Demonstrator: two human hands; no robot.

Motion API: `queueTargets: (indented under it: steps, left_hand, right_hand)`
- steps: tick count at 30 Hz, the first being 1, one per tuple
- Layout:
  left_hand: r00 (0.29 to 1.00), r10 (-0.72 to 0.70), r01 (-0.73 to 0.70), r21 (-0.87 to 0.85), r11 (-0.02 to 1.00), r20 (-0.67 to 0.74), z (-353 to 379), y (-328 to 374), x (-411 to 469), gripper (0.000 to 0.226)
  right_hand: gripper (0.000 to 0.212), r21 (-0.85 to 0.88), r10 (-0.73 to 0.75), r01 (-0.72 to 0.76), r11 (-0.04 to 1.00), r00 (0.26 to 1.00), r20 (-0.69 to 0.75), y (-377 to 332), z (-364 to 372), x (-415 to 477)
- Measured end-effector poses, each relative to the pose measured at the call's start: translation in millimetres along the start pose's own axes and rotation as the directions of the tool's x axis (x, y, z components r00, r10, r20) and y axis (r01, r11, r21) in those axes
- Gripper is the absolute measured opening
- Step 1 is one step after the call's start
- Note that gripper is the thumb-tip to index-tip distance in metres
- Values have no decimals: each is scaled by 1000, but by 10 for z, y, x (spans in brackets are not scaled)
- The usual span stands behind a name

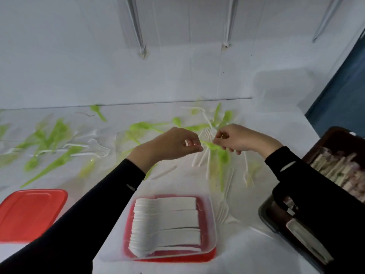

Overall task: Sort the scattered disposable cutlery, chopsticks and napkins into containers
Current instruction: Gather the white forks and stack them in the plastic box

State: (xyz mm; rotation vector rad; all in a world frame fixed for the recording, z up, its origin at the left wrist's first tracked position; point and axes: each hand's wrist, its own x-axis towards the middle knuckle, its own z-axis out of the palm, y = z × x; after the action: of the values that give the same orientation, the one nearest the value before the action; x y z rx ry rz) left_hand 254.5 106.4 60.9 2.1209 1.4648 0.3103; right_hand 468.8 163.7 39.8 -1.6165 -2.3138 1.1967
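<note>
**Green fork held between both hands above the tabletop**

Surface: white-covered tabletop (256,254) against a plain white wall (79,56); a dark blue panel (343,91) stands at the far right.

Task item: one light green plastic fork (211,145), held in the air over the scattered pile. Its long axis runs roughly left to right, dipping slightly to the right. Blur hides which end carries the prongs.

Hands: the left hand (173,144) has curled fingers pinching the fork's left end. The right hand (237,138) pinches the other end. Both sleeves are black.

Around:
- Loose green, white and clear plastic cutlery (55,147) is strewn across the far tabletop and beneath the hands.
- Near, centre: a clear plastic container (212,214) holds stacked white napkins (167,220).
- Near left: a flat red plastic lid (29,212).
- Right: a dark tray (264,212) with wrapped chopsticks (335,171), partly covered by the right sleeve.
</note>
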Motion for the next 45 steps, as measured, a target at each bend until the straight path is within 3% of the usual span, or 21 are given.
queueTargets:
  steps: [5,9,12,14,16,17,20,24,26,30,35,38,42,44,45]
  left_hand:
    - [980,64,-77,61,995,186,259,11,533,12]
    - [896,127,-216,168,962,425,619,161,823,17]
    - [745,196,-325,90,942,637,839,292,854,26]
    - [603,216,-374,34,927,768,969,318,813,34]
    - [531,212,-406,26,914,821,1081,281,765,41]
    - [539,205,-408,40,912,817,1123,258,755,43]
    - [615,210,-420,90,903,760,1146,173,765,37]
    - [712,338,-460,46,887,615,959,32,892,19]
    - [756,371,-440,-1,898,539,847,-43,926,14]
    - [867,343,-316,-132,939,363,669,-256,977,12]
    - [909,270,-256,-86,963,317,668,-513,1001,5]
    - [973,204,-178,-215,960,106,681,-564,1022,14]
    - [992,58,-113,-581,806,-113,523,-506,1115,13]
    - [983,-48,-110,-785,610,-175,418,-437,1185,11]
    - [977,-118,-103,-880,463,-177,364,-392,1221,18]
  right_hand:
    - [14,-241,200,-136,961,942,268,272,148,32]
    - [9,-441,341,-130,888,829,443,275,187,-123]
    - [32,-556,429,-64,829,710,558,290,375,-243]
    - [29,-566,447,-31,824,648,616,329,523,-304]
    - [21,-542,444,-29,840,612,655,334,622,-329]
    - [31,-531,433,-20,847,605,668,317,635,-331]
    - [18,-534,413,10,846,620,666,291,670,-305]
    - [44,-567,456,-27,823,627,632,324,701,-297]
    - [47,-587,475,-50,808,644,600,300,726,-312]
    - [44,-645,465,-5,764,697,546,233,834,-281]
    - [44,-704,406,90,705,762,504,237,933,-165]
    - [43,-725,379,111,679,793,476,262,910,-82]
    - [39,-687,302,69,724,863,406,229,851,28]
    - [40,-639,259,51,768,887,382,191,808,84]
    - [38,-582,244,30,813,890,386,180,771,122]
